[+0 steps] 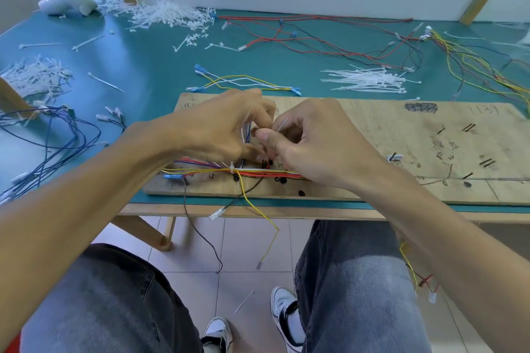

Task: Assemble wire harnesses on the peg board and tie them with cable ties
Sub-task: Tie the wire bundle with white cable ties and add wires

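Pinching a thin white cable tie point(280, 125) between thumb and forefinger, the right hand point(312, 140) keeps its other fingers tightly curled. The left hand point(218, 129) touches it, curled round blue and white wires point(247, 135) that rise between its fingers. Just below the grip, the wire bundle point(258, 171) lies along the peg board point(401, 129), cinched by one fastened tie point(231, 167). Beyond the grip, to its right, loose ties point(370, 80) lie on the green table point(149, 71).
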Demonstrator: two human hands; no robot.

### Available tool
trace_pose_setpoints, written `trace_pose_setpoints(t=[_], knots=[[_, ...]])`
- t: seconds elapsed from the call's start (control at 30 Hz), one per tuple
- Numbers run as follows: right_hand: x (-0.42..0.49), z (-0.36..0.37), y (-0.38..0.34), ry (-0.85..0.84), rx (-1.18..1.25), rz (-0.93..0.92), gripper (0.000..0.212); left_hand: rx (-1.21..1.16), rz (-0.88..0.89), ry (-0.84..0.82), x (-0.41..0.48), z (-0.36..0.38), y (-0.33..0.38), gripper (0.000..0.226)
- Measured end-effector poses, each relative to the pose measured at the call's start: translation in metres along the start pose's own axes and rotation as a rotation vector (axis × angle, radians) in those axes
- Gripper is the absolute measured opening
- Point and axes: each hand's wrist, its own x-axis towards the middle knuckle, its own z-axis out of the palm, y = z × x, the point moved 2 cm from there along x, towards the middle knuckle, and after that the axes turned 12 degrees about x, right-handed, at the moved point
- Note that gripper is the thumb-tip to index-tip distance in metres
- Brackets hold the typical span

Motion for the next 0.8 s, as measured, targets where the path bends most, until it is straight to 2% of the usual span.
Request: trace_pose_setpoints(t=[0.13,0.2,0.27,0.37,0.47,0.57,0.67,0.73,0.8], knots=[[-0.001,-0.006,-0.004,-0.010,-0.125,-0.048,0.034,0.013,0.003,0.003,0.004,0.005,0.003,0.016],[0.003,-0.008,-0.011,-0.072,-0.194,-0.088,0.036,-0.011,-0.008,0.013,0.004,0.006,0.003,0.023],[0.006,-0.013,-0.016,-0.122,-0.162,-0.096,0.039,0.008,-0.030,0.018,0.005,0.007,0.003,0.032],[0.006,-0.022,-0.016,-0.114,-0.035,-0.077,0.040,0.044,-0.053,0.026,0.005,0.009,0.001,0.026],[0.003,-0.040,-0.006,-0.074,-0.022,-0.072,0.041,0.031,-0.028,0.027,0.004,0.009,0.002,0.028],[0.011,-0.088,0.031,0.185,0.036,0.066,0.045,0.051,0.016,0.003,0.005,0.009,0.004,0.028],[0.017,-0.143,0.079,0.396,-0.082,0.247,0.026,0.080,0.010,-0.006,0.006,0.008,0.005,0.027],[0.021,-0.173,0.108,0.418,-0.205,0.360,0.018,0.089,0.009,0.000,0.006,0.008,0.006,0.029],[0.025,-0.195,0.129,0.346,-0.364,0.465,0.016,0.087,0.009,0.001,0.005,0.007,0.008,0.031]])
